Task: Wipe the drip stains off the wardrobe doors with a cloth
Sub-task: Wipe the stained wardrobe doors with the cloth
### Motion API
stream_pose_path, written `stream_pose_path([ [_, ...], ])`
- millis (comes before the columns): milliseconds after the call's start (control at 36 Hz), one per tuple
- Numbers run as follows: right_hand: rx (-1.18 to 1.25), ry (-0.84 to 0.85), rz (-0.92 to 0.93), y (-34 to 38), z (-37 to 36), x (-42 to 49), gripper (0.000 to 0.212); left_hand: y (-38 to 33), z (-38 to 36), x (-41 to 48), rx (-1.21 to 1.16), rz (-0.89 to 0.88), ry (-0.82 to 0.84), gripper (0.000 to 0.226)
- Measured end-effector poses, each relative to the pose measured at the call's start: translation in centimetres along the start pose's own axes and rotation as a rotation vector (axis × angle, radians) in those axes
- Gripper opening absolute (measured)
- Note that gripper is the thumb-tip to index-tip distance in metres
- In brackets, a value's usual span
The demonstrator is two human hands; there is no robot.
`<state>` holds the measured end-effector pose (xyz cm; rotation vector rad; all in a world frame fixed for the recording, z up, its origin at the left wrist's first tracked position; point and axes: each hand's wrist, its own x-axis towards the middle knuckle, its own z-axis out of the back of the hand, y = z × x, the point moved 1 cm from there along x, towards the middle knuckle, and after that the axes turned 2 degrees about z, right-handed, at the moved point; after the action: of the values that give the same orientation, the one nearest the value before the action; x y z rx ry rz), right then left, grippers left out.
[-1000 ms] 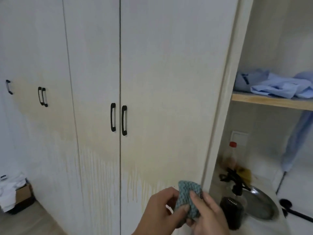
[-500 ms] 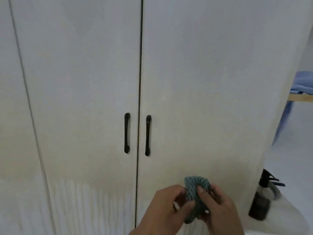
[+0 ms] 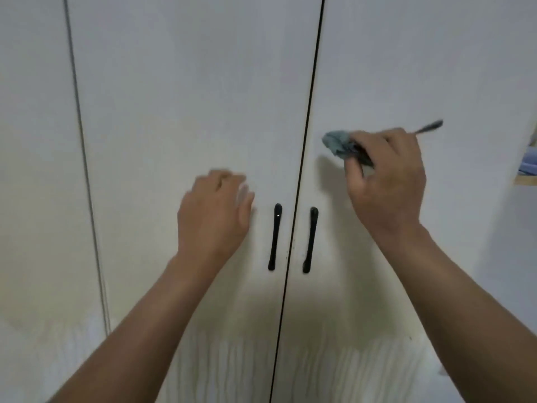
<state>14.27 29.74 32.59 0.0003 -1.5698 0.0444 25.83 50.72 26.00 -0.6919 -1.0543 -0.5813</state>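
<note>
Two pale wardrobe doors fill the view, the left door [image 3: 180, 112] and the right door [image 3: 406, 68], each with a black handle near the centre gap. A yellowish stain band crosses them at handle height, and drip streaks [image 3: 334, 365] run down below it. My right hand [image 3: 386, 181] presses a crumpled grey-green cloth [image 3: 338, 144] against the right door, above its handle [image 3: 310, 239]. A corner of the cloth sticks out past my fingers at the upper right. My left hand [image 3: 215, 213] rests blurred on the left door with fingers apart, just left of its handle [image 3: 274, 237].
A further door panel [image 3: 35, 170] stands at the far left. At the right edge a wooden shelf [image 3: 526, 180] carries folded blue fabric [image 3: 527, 161].
Both hands held the cloth low in front of the doors. Now my right hand has raised it onto the right door, my left hand has let go and moved to the left door. The view is closer.
</note>
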Motion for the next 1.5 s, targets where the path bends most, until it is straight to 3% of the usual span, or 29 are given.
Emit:
stream_pose_path([
  [83, -0.086, -0.045, 0.023, 0.1, -2.0, 0.0, 0.019, 1.0, 0.6, 2.4, 0.211, -0.075, 0.077, 0.058],
  [278, -0.095, 0.159, -0.059, 0.3, -4.2, -5.7, 0.023, 2.7, 0.0, 0.0, 0.351, -0.045, 0.42, 0.102],
  [389, -0.055, 0.363, -0.123, 1.5, -3.7, -8.9, 0.023, 2.9, -0.3, -0.6, 0.318, -0.028, 0.438, 0.094],
  [472, -0.042, 0.408, -0.151, 1.8, -3.3, -10.0, 0.025, 2.6, -0.3, -0.4, 0.3, -0.003, 0.467, 0.088],
  [667, -0.174, 0.502, -0.003, 2.3, -3.2, -7.6, 0.011, 2.2, 0.0, -0.1, 0.28, 0.016, 0.512, 0.088],
  [778, -0.208, 0.476, 0.102, 3.1, -3.9, -10.0, 0.009, 2.0, 0.0, -0.2, 0.292, 0.02, 0.509, 0.09],
  [972, -0.177, 0.42, 0.1, 2.7, -3.8, -18.7, 0.01, 2.3, 0.0, -0.4, 0.268, 0.013, 0.499, 0.092],
  [1194, -0.133, 0.279, 0.132, 1.9, -4.2, -16.2, 0.002, 2.5, -0.3, -0.5, 0.274, -0.001, 0.48, 0.083],
  [1389, -0.031, 0.466, 0.174, 0.6, -2.8, -21.7, 0.005, 2.3, -1.0, -1.6, 0.245, 0.011, 0.429, 0.084],
  [1500, 0.021, 0.264, 0.121, 0.0, -0.9, -17.6, 0.012, 2.1, -2.5, -3.8, 0.291, -0.051, 0.401, 0.098],
])
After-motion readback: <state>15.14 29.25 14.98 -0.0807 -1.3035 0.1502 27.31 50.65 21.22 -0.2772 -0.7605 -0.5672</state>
